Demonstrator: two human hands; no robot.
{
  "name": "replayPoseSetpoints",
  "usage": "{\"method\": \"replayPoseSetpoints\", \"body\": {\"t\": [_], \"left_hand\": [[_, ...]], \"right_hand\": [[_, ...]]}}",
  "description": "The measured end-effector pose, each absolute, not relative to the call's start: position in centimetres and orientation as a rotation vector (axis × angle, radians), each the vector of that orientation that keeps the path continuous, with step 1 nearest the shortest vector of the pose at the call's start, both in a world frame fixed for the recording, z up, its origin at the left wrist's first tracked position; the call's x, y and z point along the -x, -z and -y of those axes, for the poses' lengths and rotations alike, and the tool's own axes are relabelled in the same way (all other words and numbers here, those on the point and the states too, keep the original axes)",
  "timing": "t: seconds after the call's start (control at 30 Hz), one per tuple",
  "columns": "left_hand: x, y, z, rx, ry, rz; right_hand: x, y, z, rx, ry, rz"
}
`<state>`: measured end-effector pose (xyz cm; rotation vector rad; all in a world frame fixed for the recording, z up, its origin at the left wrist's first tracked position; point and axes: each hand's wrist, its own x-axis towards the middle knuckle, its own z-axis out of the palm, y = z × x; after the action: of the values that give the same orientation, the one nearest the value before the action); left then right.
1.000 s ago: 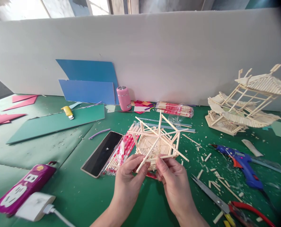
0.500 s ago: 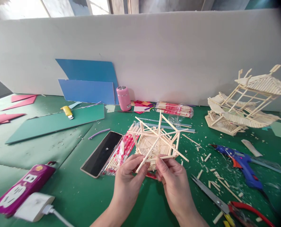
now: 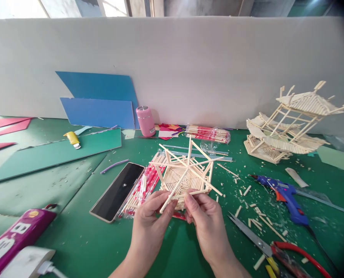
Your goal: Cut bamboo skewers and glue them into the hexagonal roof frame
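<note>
A small frame of pale wooden sticks [image 3: 184,178] stands before me, with a ribbed stick floor, short posts and sticks crossing like a star on top. My left hand [image 3: 153,216] pinches the near end of one long roof stick [image 3: 174,190] at the front left corner. My right hand [image 3: 203,216] has thumb and fingers closed on a short wooden stick [image 3: 199,192] that lies across the front side, between the two hands. Parts of the front posts and the fingertips beneath are hidden.
Wrapped sticks [image 3: 147,179] and a phone [image 3: 117,192] lie left. A blue glue gun [image 3: 284,193], scissors [image 3: 255,233] and stick scraps are on the right. Behind stand a pink canister [image 3: 145,121] and a larger stick pavilion [image 3: 293,123]. A purple power strip [image 3: 21,235] sits front left.
The whole view has shifted, so everything appears slightly further left. Both hands keep their hold on the sticks, with hardly any movement against the frame.
</note>
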<state>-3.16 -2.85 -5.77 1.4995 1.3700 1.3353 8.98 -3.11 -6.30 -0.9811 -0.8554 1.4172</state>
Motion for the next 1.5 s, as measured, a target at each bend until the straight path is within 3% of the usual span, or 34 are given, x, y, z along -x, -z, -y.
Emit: {"method": "replayPoseSetpoints", "body": {"t": [1.5], "left_hand": [[3.8, 6.3, 4.0, -1.478, -1.236, -1.526]], "right_hand": [[-9.6, 5.3, 3.2, 0.982, -1.545, 0.911]]}}
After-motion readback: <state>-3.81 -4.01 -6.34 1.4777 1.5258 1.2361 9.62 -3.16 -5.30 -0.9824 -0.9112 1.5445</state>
